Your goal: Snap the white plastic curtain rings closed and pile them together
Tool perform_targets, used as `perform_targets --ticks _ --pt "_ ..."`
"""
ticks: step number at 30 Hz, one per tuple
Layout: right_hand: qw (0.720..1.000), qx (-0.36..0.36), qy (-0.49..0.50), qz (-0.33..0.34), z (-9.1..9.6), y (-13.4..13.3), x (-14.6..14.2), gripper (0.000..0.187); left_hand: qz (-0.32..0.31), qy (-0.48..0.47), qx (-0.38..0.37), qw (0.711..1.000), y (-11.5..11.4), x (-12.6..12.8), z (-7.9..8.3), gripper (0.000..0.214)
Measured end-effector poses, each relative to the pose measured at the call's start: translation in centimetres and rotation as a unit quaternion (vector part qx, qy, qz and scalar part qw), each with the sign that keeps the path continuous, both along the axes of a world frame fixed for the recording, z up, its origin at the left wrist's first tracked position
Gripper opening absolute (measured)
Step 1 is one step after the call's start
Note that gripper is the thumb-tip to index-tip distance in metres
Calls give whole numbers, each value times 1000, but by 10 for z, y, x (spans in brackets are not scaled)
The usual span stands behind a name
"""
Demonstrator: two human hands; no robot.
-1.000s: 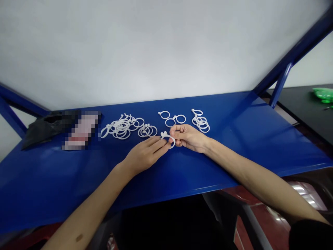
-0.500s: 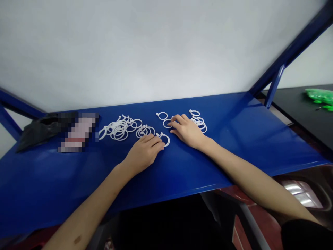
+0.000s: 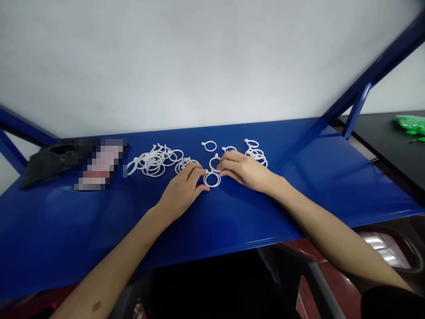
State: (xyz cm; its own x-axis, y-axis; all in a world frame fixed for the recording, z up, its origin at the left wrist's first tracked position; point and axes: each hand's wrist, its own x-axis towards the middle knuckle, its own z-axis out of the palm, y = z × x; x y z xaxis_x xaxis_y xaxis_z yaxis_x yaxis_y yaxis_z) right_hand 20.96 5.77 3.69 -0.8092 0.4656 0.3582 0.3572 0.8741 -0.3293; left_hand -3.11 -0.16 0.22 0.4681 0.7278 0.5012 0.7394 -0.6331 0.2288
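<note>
Two white plastic rings lie linked or touching on the blue shelf. My left hand pinches the nearer ring between thumb and forefinger, flat on the shelf. My right hand has its fingers pressed together on the farther ring. A loose heap of white rings lies to the left, and a small stack sits just behind my left fingers. Single rings lie further back. Another stack of rings is behind my right hand.
A black bag and a blurred pinkish patch sit at the shelf's left end. Blue frame beams rise at the right. A black table with a green thing stands further right. A white wall is behind.
My right hand let go of the shared ring, reached back to the single rings, and drew one toward the ring under my left fingers. The left hand stayed on its ring.
</note>
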Motion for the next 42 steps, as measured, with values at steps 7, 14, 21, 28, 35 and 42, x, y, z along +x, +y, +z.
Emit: perform_targets --ticks 7,14,21,28,35,42 --pt "993 54 -89 52 -5 -5 -10 28 49 -33 -78 995 2 -2 -5 33" --pt "987 55 -145 32 -6 -12 -16 23 30 -5 -64 997 0 0 -3 22" --pt "970 126 -208 -13 -4 -23 -21 21 6 36 64 997 -2 5 0 26" --pt "964 150 -218 -17 -6 -33 -25 22 -48 121 91 987 -1 6 -3 23" --pt "970 171 -168 -46 -9 -35 -30 26 5 125 116 985 -3 12 -1 28" --pt "956 198 -163 -140 -7 -47 -47 29 73 149 182 969 -9 19 2 27"
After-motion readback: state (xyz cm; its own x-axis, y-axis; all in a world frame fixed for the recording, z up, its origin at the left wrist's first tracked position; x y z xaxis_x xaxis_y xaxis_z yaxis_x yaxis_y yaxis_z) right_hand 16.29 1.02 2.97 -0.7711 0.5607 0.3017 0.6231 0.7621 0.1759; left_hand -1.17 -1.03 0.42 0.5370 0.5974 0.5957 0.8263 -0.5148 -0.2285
